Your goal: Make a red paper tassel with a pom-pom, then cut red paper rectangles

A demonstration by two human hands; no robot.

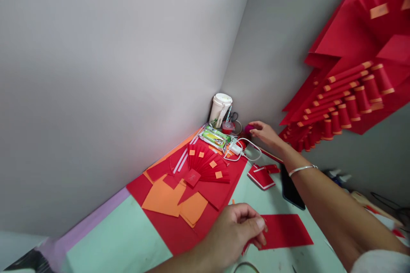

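My left hand (pixel 235 230) is low in the middle, fingers pinched together on the edge of a red paper strip (pixel 285 230) that lies on the pale green table (pixel 128 239). My right hand (pixel 265 133), with a silver bracelet on the wrist, reaches far back toward the corner and closes its fingers on a small dark pink object (pixel 249 129). A folded red paper fan (pixel 208 166) with small orange squares lies on red and orange sheets (pixel 173 198) between the two hands.
In the corner stand a white lidded cup (pixel 220 109), scissors (pixel 234 116), a green packet (pixel 214 137) and a white charger with cable (pixel 238 149). A dark phone (pixel 291 190) and a small red booklet (pixel 262 177) lie nearby. Red paper firecracker decorations (pixel 349 102) hang at right.
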